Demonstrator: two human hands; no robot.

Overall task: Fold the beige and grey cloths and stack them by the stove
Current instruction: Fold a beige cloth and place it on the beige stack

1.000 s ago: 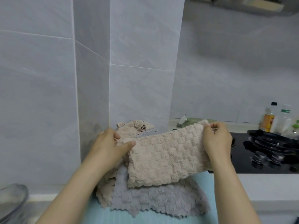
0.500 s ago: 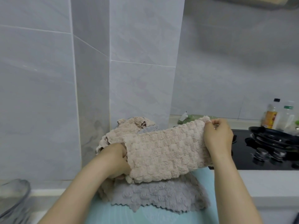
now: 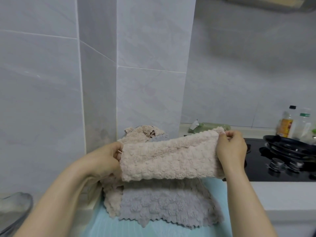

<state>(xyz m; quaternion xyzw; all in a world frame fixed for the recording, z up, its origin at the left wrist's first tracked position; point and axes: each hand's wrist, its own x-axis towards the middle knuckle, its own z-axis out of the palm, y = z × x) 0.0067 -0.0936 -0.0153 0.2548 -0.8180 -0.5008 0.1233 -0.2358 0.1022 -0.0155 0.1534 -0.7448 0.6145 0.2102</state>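
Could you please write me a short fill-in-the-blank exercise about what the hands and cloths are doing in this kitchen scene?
1. Both hands hold a fluffy cloth whose colour is ____.
2. The left hand and right hand grip the held beige cloth at its two ____.
3. Directly below it, on the pale blue mat, lies a zigzag-edged fluffy cloth coloured ____.
4. The black stove lies on the person's ____ side.

Missing words: beige; ends; grey; right
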